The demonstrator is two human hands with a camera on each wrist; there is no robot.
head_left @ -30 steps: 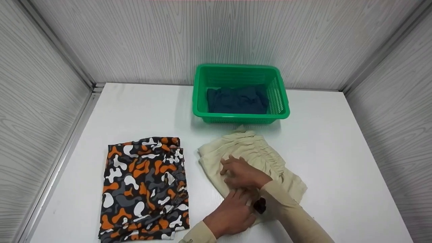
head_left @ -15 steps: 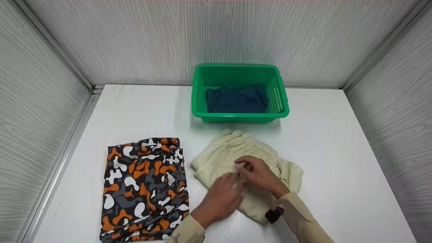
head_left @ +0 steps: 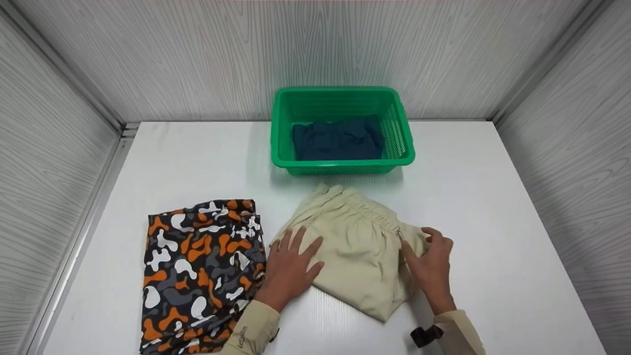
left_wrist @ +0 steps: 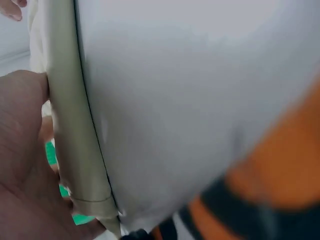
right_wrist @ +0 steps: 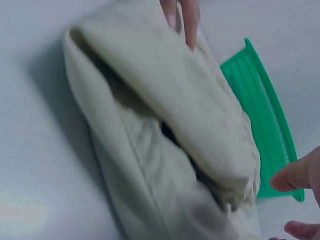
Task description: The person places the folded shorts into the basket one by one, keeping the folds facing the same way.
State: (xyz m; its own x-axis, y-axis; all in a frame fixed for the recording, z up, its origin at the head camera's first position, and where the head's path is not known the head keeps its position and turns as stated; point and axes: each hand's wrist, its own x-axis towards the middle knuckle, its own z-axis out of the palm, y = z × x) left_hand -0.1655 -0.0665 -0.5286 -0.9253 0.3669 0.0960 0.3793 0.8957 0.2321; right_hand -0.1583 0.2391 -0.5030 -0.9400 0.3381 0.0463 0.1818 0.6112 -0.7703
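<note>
A beige garment with a gathered elastic waist point(head_left: 347, 246), apparently shorts or trousers, lies folded on the white table. My left hand point(head_left: 288, 268) rests on its left edge with fingers spread; the left wrist view shows the fold of cloth point(left_wrist: 75, 125) beside the thumb. At the garment's right side is my right hand point(head_left: 433, 264), its fingers loosely bent around the edge. In the right wrist view, the right fingertips point(right_wrist: 285, 179) look apart from the layered cloth point(right_wrist: 165, 110). Whether the right hand touches the cloth elsewhere is unclear.
To the left lies a folded garment with a black, orange, grey and white pattern point(head_left: 197, 276), close to my left forearm. A green basket point(head_left: 342, 162) stands behind the beige garment, holding dark blue folded cloth point(head_left: 340, 140). Pale wood-grain panels point(head_left: 246, 59) enclose the table.
My hands have moved apart from the garment's middle, the left to its left edge and the right to its right side. The beige garment has shifted and lies flatter across its front.
</note>
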